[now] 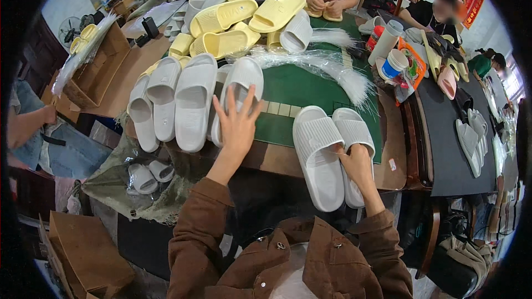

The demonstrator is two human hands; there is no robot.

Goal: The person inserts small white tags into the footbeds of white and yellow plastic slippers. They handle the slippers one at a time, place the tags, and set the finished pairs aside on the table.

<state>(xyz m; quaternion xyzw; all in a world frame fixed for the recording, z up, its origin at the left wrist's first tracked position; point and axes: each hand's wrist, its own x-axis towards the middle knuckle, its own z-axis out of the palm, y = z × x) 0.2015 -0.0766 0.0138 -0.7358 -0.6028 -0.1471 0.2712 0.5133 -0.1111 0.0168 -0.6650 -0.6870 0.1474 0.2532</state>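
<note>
My left hand (238, 124) is spread open over a pale grey slide sandal (244, 75), fingers apart across its strap and footbed. Just left of it, more grey slide sandals (195, 102) lie side by side along the table's near edge. At the right, my right hand (357, 163) reaches into the opening of a grey slide sandal (353, 130), its thumb toward the neighbouring slide (318, 158). Those two lie together as a pair, heels overhanging the near edge. The fingers inside the right slide are partly hidden, but they grip it.
Yellow slides (223, 15) are heaped behind, beside bundled clear plastic bags (332, 72) on a green mat (310, 91). Cups and bottles (386, 41) stand at the right. A sack (127, 182) hangs lower left. Co-workers sit across the table, one's hands (327, 8) on a sandal.
</note>
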